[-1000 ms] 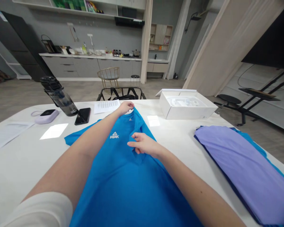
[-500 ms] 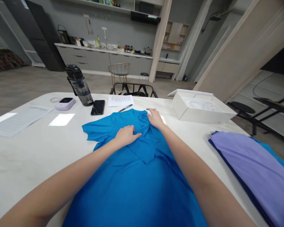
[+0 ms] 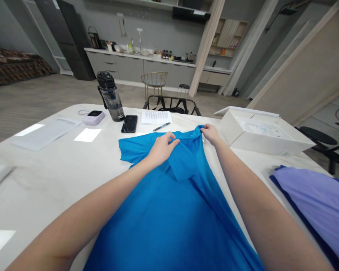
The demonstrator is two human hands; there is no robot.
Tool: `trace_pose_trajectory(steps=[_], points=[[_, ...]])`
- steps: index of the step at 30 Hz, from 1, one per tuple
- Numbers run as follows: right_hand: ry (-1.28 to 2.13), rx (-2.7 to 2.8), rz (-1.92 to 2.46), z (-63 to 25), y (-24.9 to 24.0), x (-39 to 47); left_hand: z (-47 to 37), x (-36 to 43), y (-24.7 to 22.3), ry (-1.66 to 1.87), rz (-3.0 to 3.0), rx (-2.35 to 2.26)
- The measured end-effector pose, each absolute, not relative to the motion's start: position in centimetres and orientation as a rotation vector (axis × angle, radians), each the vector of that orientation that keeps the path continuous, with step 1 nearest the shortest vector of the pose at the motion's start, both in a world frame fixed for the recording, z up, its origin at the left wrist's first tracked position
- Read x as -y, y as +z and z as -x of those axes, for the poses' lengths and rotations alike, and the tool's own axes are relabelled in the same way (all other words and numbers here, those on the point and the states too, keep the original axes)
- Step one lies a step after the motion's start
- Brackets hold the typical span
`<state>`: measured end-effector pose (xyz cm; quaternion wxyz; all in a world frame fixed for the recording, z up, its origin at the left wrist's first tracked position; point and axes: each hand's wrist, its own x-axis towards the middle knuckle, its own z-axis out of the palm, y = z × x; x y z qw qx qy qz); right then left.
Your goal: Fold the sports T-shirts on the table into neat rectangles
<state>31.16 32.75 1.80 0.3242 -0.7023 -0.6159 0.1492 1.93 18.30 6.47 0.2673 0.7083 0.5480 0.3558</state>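
White table (image 3: 59, 184), kitchen counter (image 3: 130, 67) beyond. Right fingers (image 3: 206, 130) pinch blue shirt (image 3: 169, 214); left fingers (image 3: 169, 136) over it, grip unclear.

shirt (image 3: 169, 214): blue; cloth (image 3: 319, 203): lilac; table (image 3: 59, 180): white; phone (image 3: 129, 124): black

A shirt (image 3: 164, 210) lies on the table (image 3: 59, 180); clothes (image 3: 316, 207) lie to its right, a box (image 3: 271, 142) behind them; beyond the shirt, a pen (image 3: 161, 127) lies before a paper (image 3: 156, 117); left of the paper come a phone (image 3: 129, 124), then a bottle (image 3: 113, 101).
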Motion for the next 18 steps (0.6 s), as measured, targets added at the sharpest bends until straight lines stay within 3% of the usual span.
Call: trace_pose_trajectory(steps=[5, 8, 13, 18], points=[[0.285, 1.782, 1.955, -31.2, 0.7, -32.2, 0.4, -21.6, 3.8, 0.501, -1.921, -1.806], [0.17, 1.796, 1.988, -30.5, 0.0, -30.7, 1.1, -20.9, 2.2, 0.52, -2.111, -1.901], [-0.107, 1.835, 1.978, -28.5, 1.1, -27.6, -0.1, -20.1, 1.6, 0.616, -2.55, -1.6], [0.062, 2.087, 1.852, -26.4, 1.1, -24.4, -3.7, -21.8, 0.7, 0.517, -2.817, -1.026]])
